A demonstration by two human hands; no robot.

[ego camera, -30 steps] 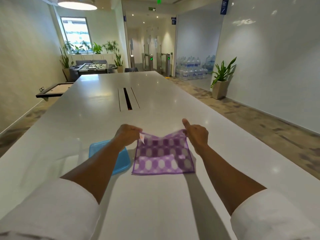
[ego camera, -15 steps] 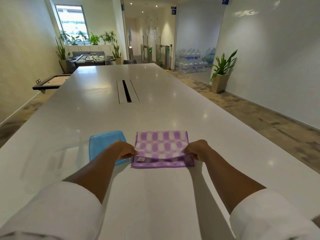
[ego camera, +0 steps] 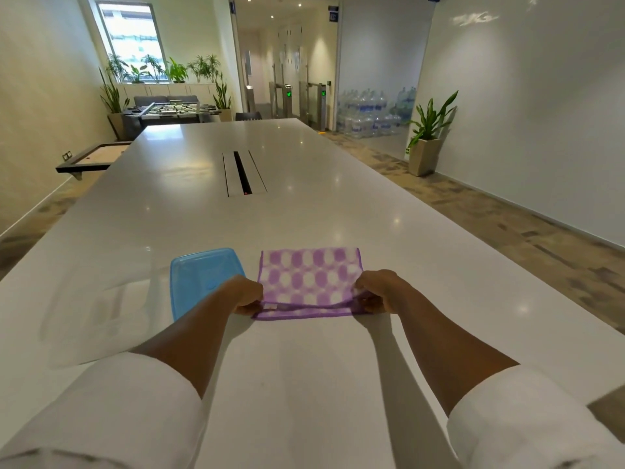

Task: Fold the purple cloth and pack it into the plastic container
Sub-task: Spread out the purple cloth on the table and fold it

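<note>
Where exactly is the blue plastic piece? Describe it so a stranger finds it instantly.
Start at the long white table and come to its near end, where two hands pinch a purple checked cloth. The blue plastic lid lies flat just left of that cloth, partly under the left forearm. It is the only translucent blue, rounded-corner item there.

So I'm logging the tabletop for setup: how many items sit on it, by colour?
Purple: 1, the cloth
Blue: 1, the container
Total: 2
</note>
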